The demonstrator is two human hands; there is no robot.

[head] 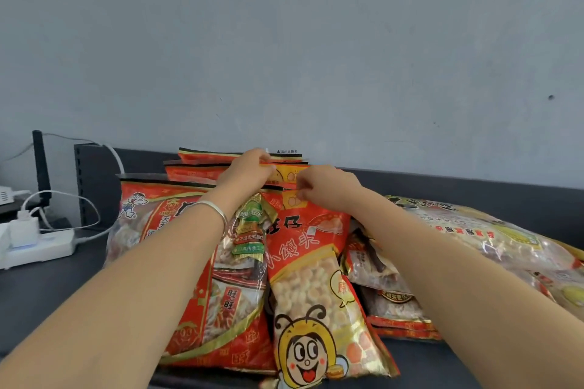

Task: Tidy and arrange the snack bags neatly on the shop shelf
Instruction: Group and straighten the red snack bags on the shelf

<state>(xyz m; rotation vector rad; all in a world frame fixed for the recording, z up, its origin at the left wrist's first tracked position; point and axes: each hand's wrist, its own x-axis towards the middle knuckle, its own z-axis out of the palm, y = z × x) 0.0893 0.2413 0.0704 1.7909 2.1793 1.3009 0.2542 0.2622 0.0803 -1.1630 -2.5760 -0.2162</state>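
Several red and gold snack bags lie stacked on a dark shelf [47, 287]. A bee-print bag [316, 303] of small round biscuits lies on top in the middle. Left of it lies a large red rice-cracker bag [151, 224]. My left hand [246, 170], with a silver bangle on the wrist, grips the top edge of a red bag at the back of the stack [202, 172]. My right hand [325, 185] pinches the top corner of the bee-print bag. Both forearms reach over the stack.
A clear, bulky snack bag [474, 230] lies on its side at the right. Brown packets [388, 294] sit beneath my right forearm. A white power strip [41, 246] with chargers and cables sits at the left. A blue-grey wall [316, 41] backs the shelf.
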